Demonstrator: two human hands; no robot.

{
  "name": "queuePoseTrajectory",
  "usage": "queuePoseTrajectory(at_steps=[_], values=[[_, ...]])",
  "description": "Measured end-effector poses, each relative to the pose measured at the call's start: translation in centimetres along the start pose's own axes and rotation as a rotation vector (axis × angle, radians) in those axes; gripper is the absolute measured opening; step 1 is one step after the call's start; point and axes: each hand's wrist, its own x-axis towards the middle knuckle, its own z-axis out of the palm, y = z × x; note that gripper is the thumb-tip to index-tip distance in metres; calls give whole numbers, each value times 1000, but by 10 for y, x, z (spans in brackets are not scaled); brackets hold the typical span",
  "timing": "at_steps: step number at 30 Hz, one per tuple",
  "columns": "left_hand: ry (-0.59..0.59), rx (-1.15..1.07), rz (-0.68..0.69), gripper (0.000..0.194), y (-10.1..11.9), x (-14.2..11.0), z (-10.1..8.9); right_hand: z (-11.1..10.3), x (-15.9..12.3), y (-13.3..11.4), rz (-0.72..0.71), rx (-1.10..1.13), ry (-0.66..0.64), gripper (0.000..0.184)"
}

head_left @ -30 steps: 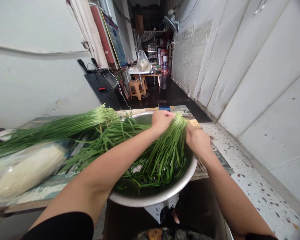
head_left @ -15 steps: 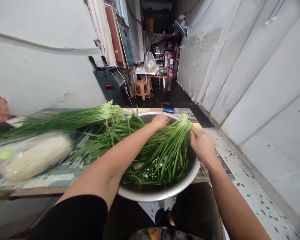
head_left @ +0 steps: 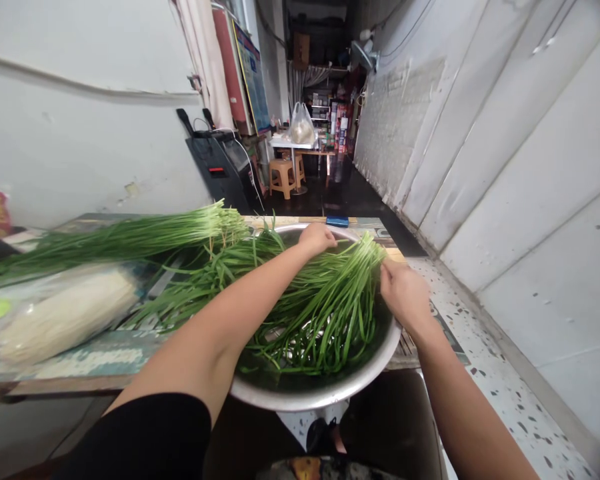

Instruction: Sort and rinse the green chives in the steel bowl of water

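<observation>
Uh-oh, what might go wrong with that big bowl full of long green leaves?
The metal bowl sticks out past the near edge of the table, so pressing hard on its front rim might tip it toward the person's legs. Some long green leaves trail over its left side and could slip out. The right hand is at the pale ends of a bunch, which might come apart.

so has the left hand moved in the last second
Yes, leftward: the left hand had reached past the right end of the blue object; now it stops short.
</observation>
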Motion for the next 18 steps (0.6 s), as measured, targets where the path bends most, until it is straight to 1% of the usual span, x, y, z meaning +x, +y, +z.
queuePoseTrajectory(at_steps=[2,3,6,8,12,18], values=[[32,-199,-34,11,6,-3,-3,0,0,0,-6,-9,-2,28],[19,-302,-61,11,9,-4,-5,0,0,-1,-10,-12,-7,28],[-81,-509,-128,14,21,-12,-9,0,1,-1,-18,-15,-20,28],[-115,-567,-121,16,29,-18,-12,0,1,-1,-23,-19,-14,28],[-116,-612,-113,12,41,-26,-12,2,1,-1,-32,-24,-4,29],[-126,-682,-124,13,48,-28,-10,3,2,0,-19,-38,-21,29]])
